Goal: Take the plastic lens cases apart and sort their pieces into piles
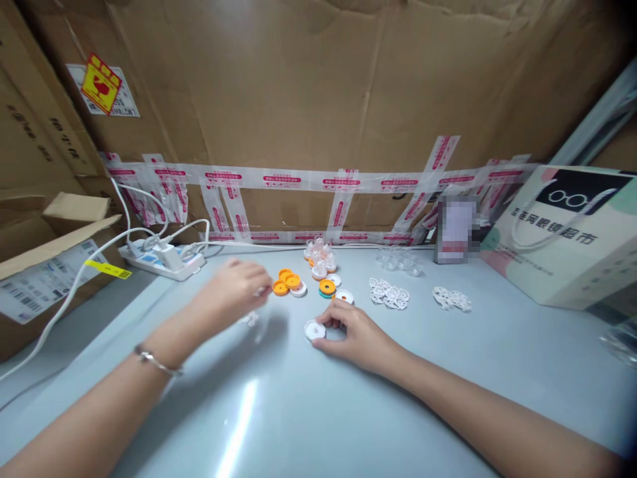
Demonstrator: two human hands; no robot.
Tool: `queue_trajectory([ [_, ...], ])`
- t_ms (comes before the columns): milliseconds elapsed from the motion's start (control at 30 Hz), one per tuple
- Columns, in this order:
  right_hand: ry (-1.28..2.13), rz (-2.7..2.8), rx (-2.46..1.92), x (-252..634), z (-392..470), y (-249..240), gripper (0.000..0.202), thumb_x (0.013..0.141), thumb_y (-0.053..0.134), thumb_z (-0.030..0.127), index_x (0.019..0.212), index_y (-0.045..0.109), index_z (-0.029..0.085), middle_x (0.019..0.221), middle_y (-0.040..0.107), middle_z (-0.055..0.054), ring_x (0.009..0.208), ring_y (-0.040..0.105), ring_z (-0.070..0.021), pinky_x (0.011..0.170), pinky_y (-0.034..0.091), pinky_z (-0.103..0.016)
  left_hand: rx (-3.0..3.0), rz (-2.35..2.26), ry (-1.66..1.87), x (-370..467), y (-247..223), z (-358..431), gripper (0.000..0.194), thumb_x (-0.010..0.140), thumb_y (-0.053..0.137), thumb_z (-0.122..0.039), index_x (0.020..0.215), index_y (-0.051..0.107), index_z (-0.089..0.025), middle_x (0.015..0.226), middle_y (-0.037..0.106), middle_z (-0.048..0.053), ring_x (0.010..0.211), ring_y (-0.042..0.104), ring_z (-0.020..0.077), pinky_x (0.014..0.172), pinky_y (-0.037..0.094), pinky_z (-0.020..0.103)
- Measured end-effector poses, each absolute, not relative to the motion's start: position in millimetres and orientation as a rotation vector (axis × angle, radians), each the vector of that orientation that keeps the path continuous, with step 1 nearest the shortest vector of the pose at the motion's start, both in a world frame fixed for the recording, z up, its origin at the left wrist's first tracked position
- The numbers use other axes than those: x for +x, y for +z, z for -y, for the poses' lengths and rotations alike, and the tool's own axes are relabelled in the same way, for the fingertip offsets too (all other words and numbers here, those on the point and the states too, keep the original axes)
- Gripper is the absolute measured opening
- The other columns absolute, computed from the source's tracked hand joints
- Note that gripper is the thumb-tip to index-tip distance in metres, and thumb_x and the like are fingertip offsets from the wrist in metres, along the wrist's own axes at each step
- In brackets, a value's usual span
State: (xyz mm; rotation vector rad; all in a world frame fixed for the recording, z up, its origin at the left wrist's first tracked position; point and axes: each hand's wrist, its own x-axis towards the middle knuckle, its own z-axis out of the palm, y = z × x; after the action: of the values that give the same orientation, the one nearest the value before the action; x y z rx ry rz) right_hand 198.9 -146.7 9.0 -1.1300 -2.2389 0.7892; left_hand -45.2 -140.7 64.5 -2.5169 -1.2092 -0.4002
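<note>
My right hand (pixel 355 333) pinches a round white plastic disc (pixel 315 330) by its edge, between thumb and fingers, at the table's middle. My left hand (pixel 239 285), blurred by motion, is raised over the table to the left. Its fingers are closed around a small whitish bit that I cannot make out. Beneath it lie small white pieces (pixel 249 319), partly hidden. Beyond the hands sit several orange round caps (pixel 291 282) with a white one (pixel 298 289). Close to my right fingers are an orange ring on a green one (pixel 327 288) and a white ring (pixel 344 297).
Clear domed parts (pixel 320 257) stand at the back; more clear pieces (pixel 401 261) lie right of them. White cutout pieces form two piles (pixel 389 294) (pixel 451 299). A power strip (pixel 169 260) and open carton (pixel 54 272) are left, a paper bag (pixel 562 239) right. Cardboard (pixel 318 99) walls the back.
</note>
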Motion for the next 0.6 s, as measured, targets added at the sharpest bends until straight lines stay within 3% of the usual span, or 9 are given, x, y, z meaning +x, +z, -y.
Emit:
queue_trajectory([
  [100,0.813,2.238,-1.143,199,147,10,0.017,0.066,0.065,0.027,0.08,0.063,0.018,0.082,0.055,-0.002,0.077,0.052,-0.0131,0.07,0.041,-0.025,-2.338,1.923,0.012,-104,79,133,0.012,0.068,0.051,-0.019,0.065,0.062,-0.017,0.065,0.063,0.002,0.059,0.054,0.0149,0.056,0.034,0.024],
  [167,0.817,2.238,-1.144,199,147,9,0.017,0.066,0.065,0.027,0.08,0.063,0.018,0.082,0.055,-0.002,0.077,0.052,-0.0132,0.07,0.041,-0.025,-2.216,2.142,0.194,-135,80,128,0.015,0.065,0.047,-0.018,0.059,0.061,-0.017,0.058,0.059,0.001,0.055,0.051,0.0143,0.053,0.033,0.024],
  [333,0.799,2.241,-1.142,199,146,8,0.017,0.067,0.065,0.028,0.08,0.063,0.018,0.081,0.054,-0.002,0.076,0.051,-0.0133,0.07,0.041,-0.025,-2.11,2.286,0.334,-147,73,125,0.014,0.059,0.047,-0.02,0.061,0.061,-0.017,0.062,0.059,0.004,0.055,0.052,0.0168,0.049,0.033,0.024],
  [600,0.785,2.245,-1.135,200,146,9,0.018,0.066,0.064,0.029,0.08,0.062,0.018,0.081,0.054,-0.002,0.076,0.051,-0.0128,0.069,0.04,-0.025,-2.006,2.327,0.497,-126,69,126,0.022,0.056,0.047,-0.018,0.072,0.063,-0.016,0.08,0.063,0.014,0.071,0.06,0.0295,0.054,0.04,0.033],
])
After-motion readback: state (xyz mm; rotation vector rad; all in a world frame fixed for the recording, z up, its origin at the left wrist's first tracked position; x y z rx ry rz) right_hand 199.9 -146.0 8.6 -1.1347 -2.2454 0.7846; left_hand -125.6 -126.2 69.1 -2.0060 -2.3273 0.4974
